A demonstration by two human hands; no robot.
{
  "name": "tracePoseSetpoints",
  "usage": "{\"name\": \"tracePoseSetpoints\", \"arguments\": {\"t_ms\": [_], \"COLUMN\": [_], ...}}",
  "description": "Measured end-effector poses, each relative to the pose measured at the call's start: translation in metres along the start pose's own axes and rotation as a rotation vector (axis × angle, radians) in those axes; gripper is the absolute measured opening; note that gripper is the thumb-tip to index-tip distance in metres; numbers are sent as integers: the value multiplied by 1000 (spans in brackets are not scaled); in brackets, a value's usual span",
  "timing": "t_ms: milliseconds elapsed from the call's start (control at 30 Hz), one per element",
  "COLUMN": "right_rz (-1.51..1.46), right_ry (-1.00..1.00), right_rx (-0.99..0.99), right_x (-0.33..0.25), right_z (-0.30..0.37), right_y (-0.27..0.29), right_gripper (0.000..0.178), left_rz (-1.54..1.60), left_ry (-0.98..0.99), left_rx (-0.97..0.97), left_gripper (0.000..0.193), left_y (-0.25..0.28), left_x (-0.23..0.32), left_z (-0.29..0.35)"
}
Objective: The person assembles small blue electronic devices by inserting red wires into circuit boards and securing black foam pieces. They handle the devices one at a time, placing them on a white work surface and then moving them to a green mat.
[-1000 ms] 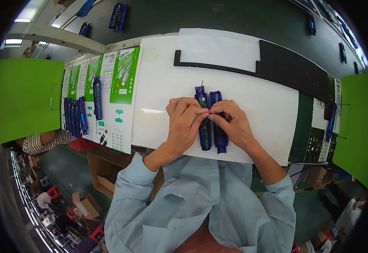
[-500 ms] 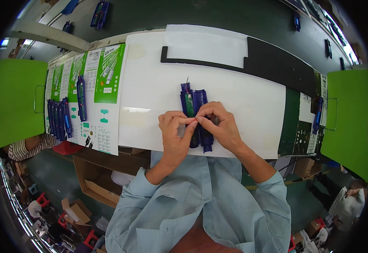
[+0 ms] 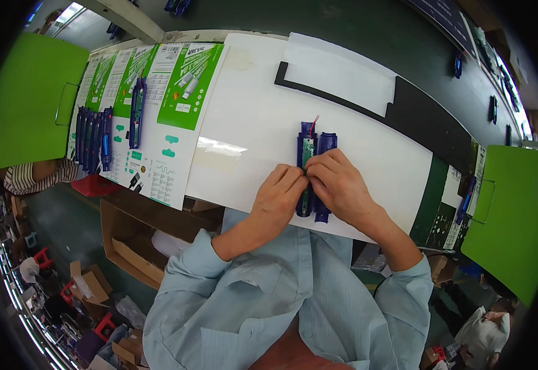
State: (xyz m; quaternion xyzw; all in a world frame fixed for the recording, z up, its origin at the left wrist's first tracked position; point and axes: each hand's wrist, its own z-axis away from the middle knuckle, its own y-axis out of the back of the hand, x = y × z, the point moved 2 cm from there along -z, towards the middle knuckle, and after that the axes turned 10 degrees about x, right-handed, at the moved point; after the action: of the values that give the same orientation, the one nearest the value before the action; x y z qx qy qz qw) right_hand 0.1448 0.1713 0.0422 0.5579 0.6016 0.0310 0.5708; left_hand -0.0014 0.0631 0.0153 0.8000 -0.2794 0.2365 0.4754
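Observation:
On the white worktop lies an open dark blue plastic housing. Its left half (image 3: 304, 200) holds a narrow green circuit board (image 3: 308, 148), with thin red wires (image 3: 314, 123) sticking out past the far end. The empty-looking right half (image 3: 326, 143) lies alongside it, partly covered by my fingers. My left hand (image 3: 279, 194) is closed at the board's left edge, fingertips pressed together. From the right, my right hand (image 3: 344, 188) bends over both halves, its thumb and fingers pinched close to the left fingertips. Whatever sits between the fingertips is too small and covered to make out.
Several similar blue assemblies (image 3: 90, 139) lie on printed card sheets at the left, one apart (image 3: 137, 114). A black frame-shaped sheet (image 3: 426, 123) covers the far right of the white worktop (image 3: 232, 117). Green panels (image 3: 25, 105) flank both ends. An open cardboard box (image 3: 130, 240) stands below.
The view has turned, shifting the bench within it. Both hands stay at the housing; the red bit seen between my fingertips no longer shows. The red wires at the far end are more visible.

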Motion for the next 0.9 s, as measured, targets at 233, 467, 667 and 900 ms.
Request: {"name": "tracePoseSetpoints", "arguments": {"t_ms": [233, 467, 667, 900], "right_rz": [-36, -105, -97, -122], "right_ry": [-55, -255, -303, -120], "right_rx": [-158, -308, -367, -312], "right_x": [-3, 5, 7, 9], "right_z": [-13, -20, -24, -25], "right_y": [11, 8, 6, 6], "right_gripper": [7, 8, 7, 6], "left_rz": [33, -61, -56, -64], "left_ry": [37, -88, -76, -77], "left_rx": [71, -13, 2, -5], "left_gripper": [37, 47, 44, 44], "left_y": [13, 6, 5, 5], "left_x": [14, 8, 9, 7], "left_z": [16, 47, 47, 46]}}
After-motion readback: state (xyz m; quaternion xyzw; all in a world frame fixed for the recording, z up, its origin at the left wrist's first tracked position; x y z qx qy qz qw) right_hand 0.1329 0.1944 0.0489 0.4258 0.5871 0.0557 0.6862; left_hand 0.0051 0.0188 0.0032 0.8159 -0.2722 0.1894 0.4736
